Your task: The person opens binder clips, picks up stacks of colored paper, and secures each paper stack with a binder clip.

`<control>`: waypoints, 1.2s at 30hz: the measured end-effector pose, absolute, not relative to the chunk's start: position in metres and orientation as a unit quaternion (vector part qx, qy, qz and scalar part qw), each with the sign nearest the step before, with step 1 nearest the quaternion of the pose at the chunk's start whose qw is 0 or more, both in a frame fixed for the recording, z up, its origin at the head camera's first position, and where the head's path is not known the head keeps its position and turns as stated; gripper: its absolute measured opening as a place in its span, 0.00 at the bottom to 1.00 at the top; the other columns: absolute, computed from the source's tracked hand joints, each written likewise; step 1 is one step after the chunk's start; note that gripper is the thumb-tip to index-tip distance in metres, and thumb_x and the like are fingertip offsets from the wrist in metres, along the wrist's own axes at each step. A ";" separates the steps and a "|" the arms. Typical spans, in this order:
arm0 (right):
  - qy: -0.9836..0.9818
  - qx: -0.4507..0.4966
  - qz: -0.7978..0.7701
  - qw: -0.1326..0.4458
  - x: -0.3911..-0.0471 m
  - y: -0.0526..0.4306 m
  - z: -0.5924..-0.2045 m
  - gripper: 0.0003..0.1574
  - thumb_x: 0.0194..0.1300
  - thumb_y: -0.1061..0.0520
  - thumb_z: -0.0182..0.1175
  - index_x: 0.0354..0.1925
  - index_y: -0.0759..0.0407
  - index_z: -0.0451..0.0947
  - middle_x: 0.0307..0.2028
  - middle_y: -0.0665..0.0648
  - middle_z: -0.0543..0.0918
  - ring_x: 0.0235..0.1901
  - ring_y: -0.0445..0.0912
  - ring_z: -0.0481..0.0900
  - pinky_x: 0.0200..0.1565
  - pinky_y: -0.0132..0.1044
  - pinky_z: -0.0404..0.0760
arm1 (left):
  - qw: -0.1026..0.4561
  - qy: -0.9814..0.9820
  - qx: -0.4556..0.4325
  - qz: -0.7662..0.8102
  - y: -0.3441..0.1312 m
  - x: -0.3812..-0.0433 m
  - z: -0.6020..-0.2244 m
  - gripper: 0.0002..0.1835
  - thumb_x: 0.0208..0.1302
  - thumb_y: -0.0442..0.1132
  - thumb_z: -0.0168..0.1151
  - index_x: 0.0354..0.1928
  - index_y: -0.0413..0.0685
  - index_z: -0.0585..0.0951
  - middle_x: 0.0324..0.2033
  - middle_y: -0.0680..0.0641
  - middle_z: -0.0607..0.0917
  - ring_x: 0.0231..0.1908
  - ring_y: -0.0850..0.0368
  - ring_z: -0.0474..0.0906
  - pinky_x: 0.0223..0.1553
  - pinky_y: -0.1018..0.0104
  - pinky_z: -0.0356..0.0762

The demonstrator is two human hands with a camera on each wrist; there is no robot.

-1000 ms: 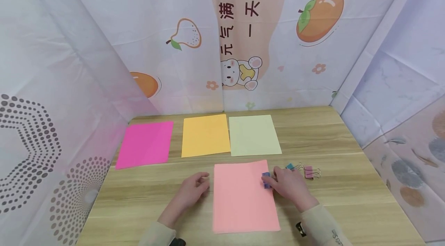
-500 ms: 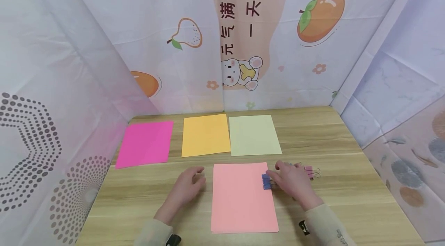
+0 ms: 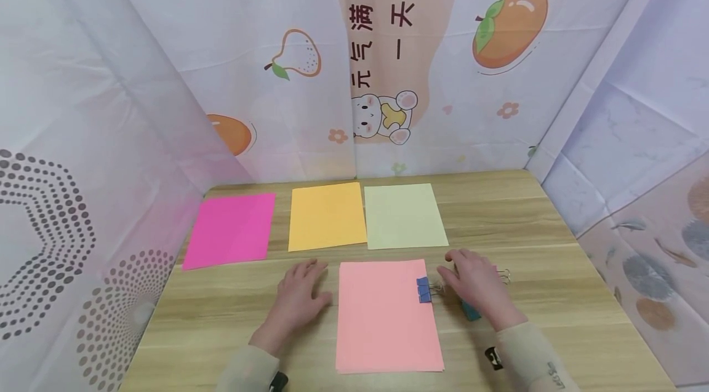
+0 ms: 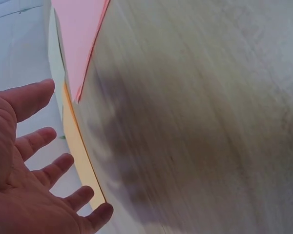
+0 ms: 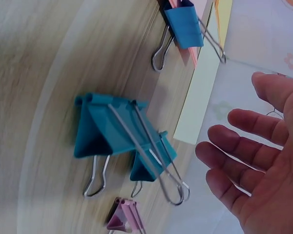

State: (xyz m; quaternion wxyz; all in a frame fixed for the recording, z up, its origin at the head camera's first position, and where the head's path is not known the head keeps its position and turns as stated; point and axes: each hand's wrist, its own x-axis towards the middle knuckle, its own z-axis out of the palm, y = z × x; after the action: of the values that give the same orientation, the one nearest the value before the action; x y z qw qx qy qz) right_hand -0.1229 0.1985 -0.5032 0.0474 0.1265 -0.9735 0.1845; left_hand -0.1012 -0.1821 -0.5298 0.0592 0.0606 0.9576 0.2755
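Note:
A stack of salmon-pink paper (image 3: 388,324) lies on the wooden table. A blue binder clip (image 3: 424,290) is clamped on its right edge, wire handles pointing right. Just right of those handles is my right hand (image 3: 477,284), fingers loosely bent and holding nothing. In the right wrist view, a large teal binder clip (image 5: 110,126), a smaller teal one (image 5: 154,158) and a pink binder clip (image 5: 126,214) sit beside that hand (image 5: 263,151). My left hand (image 3: 299,298) hovers or rests left of the stack, its fingers (image 4: 49,170) spread and apart from the paper.
Behind the stack lie a magenta sheet (image 3: 229,231), an orange sheet (image 3: 327,216) and a pale green sheet (image 3: 406,216). Printed cloth hangs (image 3: 266,133) at the back and on both sides of the table.
My right hand has let go of the blue binder clip and moved right, over the other clips. The blue clip stays on the paper's edge. My left hand's fingers have spread.

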 end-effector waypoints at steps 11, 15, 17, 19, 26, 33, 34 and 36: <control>-0.971 0.131 0.199 0.026 -0.124 0.213 -0.501 0.19 0.70 0.51 0.66 0.49 0.66 0.81 0.41 0.61 0.83 0.39 0.58 0.82 0.44 0.56 0.82 | 0.058 0.970 0.069 0.228 -0.182 -0.106 -0.535 0.38 0.61 0.50 0.72 0.73 0.53 0.71 0.75 0.37 0.62 0.74 0.26 0.49 0.68 0.26 0.45; -0.972 0.125 0.197 0.006 -0.124 0.217 -0.500 0.20 0.70 0.50 0.66 0.50 0.64 0.81 0.42 0.61 0.82 0.39 0.58 0.82 0.44 0.57 0.82 | 0.060 0.973 0.067 0.212 -0.183 -0.108 -0.535 0.39 0.60 0.52 0.72 0.73 0.53 0.71 0.75 0.36 0.61 0.74 0.25 0.48 0.68 0.25 0.44; -0.974 0.121 0.193 0.001 -0.124 0.220 -0.501 0.20 0.70 0.49 0.66 0.50 0.64 0.81 0.42 0.61 0.82 0.41 0.58 0.82 0.44 0.57 0.82 | 0.061 0.975 0.067 0.204 -0.184 -0.108 -0.536 0.39 0.60 0.52 0.73 0.73 0.53 0.71 0.75 0.36 0.62 0.74 0.25 0.49 0.68 0.24 0.44; -0.974 0.119 0.191 -0.001 -0.124 0.222 -0.501 0.19 0.70 0.50 0.66 0.49 0.64 0.81 0.43 0.61 0.82 0.42 0.59 0.82 0.45 0.58 0.82 | 0.064 0.976 0.069 0.194 -0.185 -0.108 -0.538 0.40 0.59 0.52 0.73 0.73 0.53 0.71 0.75 0.36 0.62 0.74 0.25 0.49 0.67 0.24 0.45; -0.973 0.116 0.194 0.035 -0.123 0.227 -0.501 0.17 0.68 0.54 0.67 0.48 0.66 0.81 0.44 0.65 0.81 0.45 0.62 0.79 0.47 0.60 0.80 | 0.071 0.981 0.077 0.165 -0.187 -0.108 -0.542 0.39 0.59 0.56 0.72 0.72 0.53 0.73 0.73 0.37 0.64 0.71 0.28 0.55 0.64 0.24 0.54; -0.975 0.115 0.183 0.050 -0.125 0.231 -0.503 0.17 0.69 0.55 0.66 0.49 0.68 0.80 0.46 0.68 0.80 0.50 0.67 0.77 0.50 0.62 0.78 | 0.079 0.981 0.072 0.161 -0.190 -0.108 -0.546 0.40 0.59 0.58 0.72 0.72 0.54 0.72 0.74 0.37 0.64 0.72 0.28 0.55 0.64 0.25 0.55; -0.975 0.113 0.183 0.051 -0.126 0.231 -0.503 0.17 0.68 0.56 0.67 0.48 0.68 0.80 0.46 0.68 0.80 0.50 0.68 0.76 0.49 0.62 0.78 | 0.080 0.982 0.071 0.158 -0.191 -0.109 -0.547 0.41 0.59 0.58 0.72 0.73 0.55 0.72 0.74 0.38 0.63 0.72 0.28 0.55 0.64 0.25 0.55; -0.975 0.109 0.185 0.051 -0.126 0.232 -0.505 0.17 0.68 0.56 0.67 0.48 0.68 0.80 0.46 0.68 0.79 0.49 0.67 0.76 0.49 0.62 0.78 | 0.080 0.982 0.072 0.155 -0.191 -0.109 -0.548 0.41 0.59 0.59 0.72 0.72 0.55 0.72 0.74 0.38 0.63 0.72 0.28 0.55 0.64 0.25 0.55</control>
State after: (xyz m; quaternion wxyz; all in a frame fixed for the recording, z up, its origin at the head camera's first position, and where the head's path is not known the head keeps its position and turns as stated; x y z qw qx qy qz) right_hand -0.1260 0.2324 -0.5045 0.0512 0.1091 -0.9752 0.1854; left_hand -0.1094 -0.1907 -0.5481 0.0801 0.0718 0.9820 0.1555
